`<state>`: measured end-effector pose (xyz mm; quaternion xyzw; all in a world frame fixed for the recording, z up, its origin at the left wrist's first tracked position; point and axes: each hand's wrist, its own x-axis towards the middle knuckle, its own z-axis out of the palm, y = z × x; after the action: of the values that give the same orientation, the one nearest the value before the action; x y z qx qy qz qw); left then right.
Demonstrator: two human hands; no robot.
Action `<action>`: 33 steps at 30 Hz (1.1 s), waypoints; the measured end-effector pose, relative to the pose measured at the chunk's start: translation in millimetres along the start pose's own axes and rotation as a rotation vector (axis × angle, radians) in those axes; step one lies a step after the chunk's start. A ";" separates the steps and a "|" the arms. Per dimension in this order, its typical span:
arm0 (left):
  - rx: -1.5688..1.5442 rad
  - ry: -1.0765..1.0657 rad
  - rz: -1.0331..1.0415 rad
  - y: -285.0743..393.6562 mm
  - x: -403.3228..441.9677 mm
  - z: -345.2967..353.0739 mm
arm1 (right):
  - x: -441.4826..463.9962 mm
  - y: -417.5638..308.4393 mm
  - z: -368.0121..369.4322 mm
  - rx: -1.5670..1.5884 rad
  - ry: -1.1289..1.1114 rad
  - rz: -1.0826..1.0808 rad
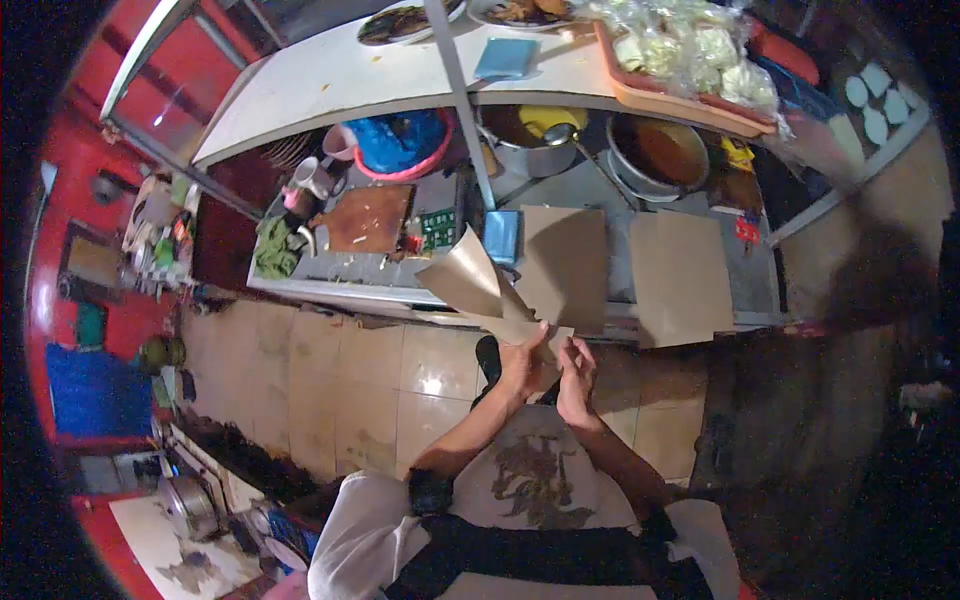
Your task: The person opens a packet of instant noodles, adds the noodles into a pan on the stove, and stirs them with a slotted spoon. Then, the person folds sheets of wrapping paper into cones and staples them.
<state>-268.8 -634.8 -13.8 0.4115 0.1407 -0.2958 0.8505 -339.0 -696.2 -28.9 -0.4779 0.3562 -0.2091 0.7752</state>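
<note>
Both of my hands are close together in front of my body, below the counter's front edge. My left hand [522, 368] is closed on the narrow lower end of a sheet of brown paper [474, 280], which is curled into a cone and flares to the upper left. My right hand [576, 378], just beside it, has its fingers closed on the paper's lower right corner. Beyond them, a stack of brown paper [564, 262] lies on the lower shelf, with another stack [682, 278] to its right.
Along the lower shelf [350, 272] are a cutting board [368, 218], a blue box [501, 236], a pot with a ladle [530, 150] and a pot of reddish liquid [658, 155]. An orange tray [640, 97] of bagged food stands on the upper shelf.
</note>
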 end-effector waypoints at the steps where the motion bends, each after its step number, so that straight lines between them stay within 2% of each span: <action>1: -0.040 0.011 -0.027 -0.5 -1.4 -8.0 | -1.3 -5.2 2.9 0.100 -0.030 0.096; 2: -0.084 0.027 -0.041 2.7 -4.1 -15.3 | 0.3 -1.4 3.4 0.096 -0.069 0.113; 4: -0.066 0.078 0.114 1.6 -8.6 -24.2 | 4.9 20.5 4.4 0.164 -0.227 0.235; 5: -0.068 0.107 0.085 1.5 -8.1 -34.4 | 4.1 45.8 7.2 0.217 -0.053 0.296; 6: -0.075 0.133 0.054 4.5 -9.0 -42.1 | 3.6 58.5 6.5 0.212 -0.107 0.314; 8: 0.028 0.142 0.184 20.1 -18.9 -39.5 | 12.0 69.4 6.2 -0.140 -0.235 0.092; 9: 0.012 0.131 0.190 25.7 -22.3 -37.7 | 10.1 61.3 13.0 -0.140 -0.272 0.082; 10: -0.004 0.117 0.188 29.4 -25.9 -37.7 | 6.5 51.8 14.3 -0.316 -0.417 -0.084; 11: 0.196 0.046 0.159 26.3 -19.2 -55.1 | 3.7 41.4 18.0 -0.492 -0.551 -0.253; 12: 0.189 0.051 0.171 28.3 -17.8 -60.6 | 3.8 36.8 21.6 -0.495 -0.564 -0.258; 14: 0.417 0.072 0.138 29.2 -15.2 -66.8 | 8.1 29.7 23.0 -0.663 -0.480 -0.078; 16: 0.459 0.063 0.111 34.3 -14.8 -77.6 | 30.3 37.9 26.8 -0.591 -0.505 -0.064; 18: 0.607 0.023 0.398 43.9 -17.4 -86.5 | 38.1 32.8 38.2 -0.645 -0.575 -0.070; 19: 0.630 0.025 0.387 45.3 -21.2 -91.9 | 39.9 33.2 41.5 -0.712 -0.616 -0.088; 20: 0.763 0.117 0.420 42.8 -19.6 -99.9 | 37.7 30.4 47.9 -0.781 -0.651 -0.102; 22: 0.859 0.180 0.413 45.2 -16.2 -113.1 | 20.0 31.6 70.9 -0.307 -0.471 -0.097; 24: 0.593 0.151 0.234 68.0 -21.8 -111.1 | 14.1 30.7 92.3 -0.305 -0.507 -0.113; 25: 0.455 0.191 0.299 62.9 -15.9 -123.1 | 8.4 32.5 101.5 -0.292 -0.519 -0.115; 26: 0.457 0.175 0.283 66.4 -12.0 -134.0 | 13.2 36.3 105.7 -0.476 -0.610 -0.229; 28: 0.547 0.207 0.327 80.6 -8.0 -156.9 | 23.9 31.4 124.7 -0.388 -0.781 -0.029; 29: 0.551 0.195 0.311 86.6 -6.9 -163.9 | 36.0 33.5 135.4 -0.389 -0.761 -0.024; 31: 0.460 0.281 0.372 96.7 -2.2 -172.9 | 69.7 42.2 152.7 -1.034 -0.523 -0.848; 32: 0.467 0.265 0.357 98.8 0.4 -178.3 | 81.7 46.6 156.7 -1.041 -0.502 -0.838; 33: 0.407 0.263 0.378 101.5 5.5 -183.1 | 94.0 49.5 160.2 -1.294 -0.396 -0.808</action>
<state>-200.9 -444.2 -67.7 0.6269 0.1083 -0.0988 0.7651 -157.4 -641.2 -59.8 -0.9550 0.0611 -0.1369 0.2560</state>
